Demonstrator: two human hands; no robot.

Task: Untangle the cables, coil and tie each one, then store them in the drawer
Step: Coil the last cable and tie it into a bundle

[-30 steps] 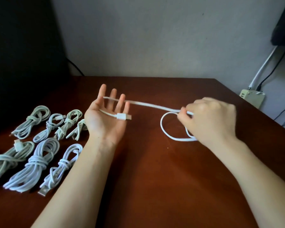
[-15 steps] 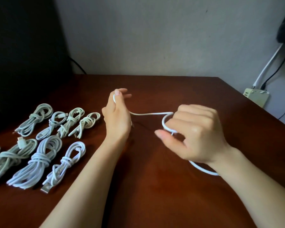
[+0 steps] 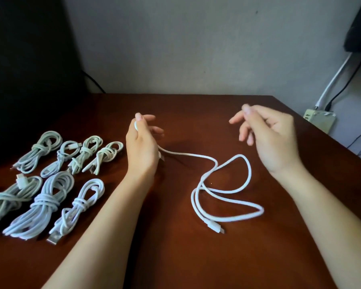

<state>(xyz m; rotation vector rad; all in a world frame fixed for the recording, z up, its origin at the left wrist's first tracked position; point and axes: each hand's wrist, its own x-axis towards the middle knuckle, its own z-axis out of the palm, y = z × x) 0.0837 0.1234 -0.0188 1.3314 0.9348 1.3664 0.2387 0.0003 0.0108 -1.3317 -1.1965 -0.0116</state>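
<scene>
White cable (image 3: pixel 188 154): one loose, uncoiled lead; one part is in the left hand and the rest lies on the table in front of the person.
Cable path: it shows as a short bend at the left thumb, comes out under the heel of that hand, runs right across the wood, then falls into open loops that cross each other between the two forearms.
Cable plug (image 3: pixel 216 227): a small white connector lies flat on the table at the near end of the loops, touching nothing else.
Left hand (image 3: pixel 142 149): raised on edge, with the thumb pressed against the side of the forefinger and the bend of the cable pinched between them; the other fingers curl forward.
Right hand (image 3: pixel 273 140): held above the table to the right of the loops, fingers loosely bent and spread, holding nothing and clear of the cable.
Coiled cables (image 3: pixel 43 202): seven white and pale grey bundles, each tied round its middle, lie in two rows to the left of the left forearm, four farther away and three nearer; a sliver of another shows at the left edge of the frame.
Table (image 3: pixel 175 263): dark reddish-brown wood, set against a grey wall.
Power strip (image 3: pixel 319 120): a pale block past the table's right edge, with a white and a black cord rising from it.
</scene>
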